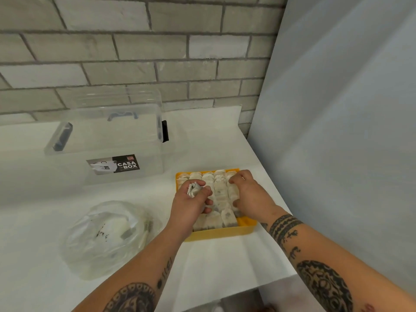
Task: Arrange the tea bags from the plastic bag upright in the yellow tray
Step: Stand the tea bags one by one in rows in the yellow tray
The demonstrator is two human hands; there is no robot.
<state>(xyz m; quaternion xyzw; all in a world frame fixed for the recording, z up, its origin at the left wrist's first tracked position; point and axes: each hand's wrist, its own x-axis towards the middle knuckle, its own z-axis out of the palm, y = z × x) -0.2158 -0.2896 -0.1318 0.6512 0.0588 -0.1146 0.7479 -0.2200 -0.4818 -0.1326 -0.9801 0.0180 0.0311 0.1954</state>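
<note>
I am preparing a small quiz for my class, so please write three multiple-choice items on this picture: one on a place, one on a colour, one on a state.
1. Where does the plastic bag lie?
A) on the floor
B) on the table, left of the tray
C) on top of the tray

2. What colour is the tray?
A) yellow
B) blue
C) red

3. What is the left hand doing?
A) lying flat on the table
B) gripping a bunch of tea bags
C) holding a cup

Answers:
1 B, the bag rests on the white table beside the tray's left wall.
2 A, the tray's walls are yellow.
3 B, its fingers curl round the tea bags above the tray.
</note>
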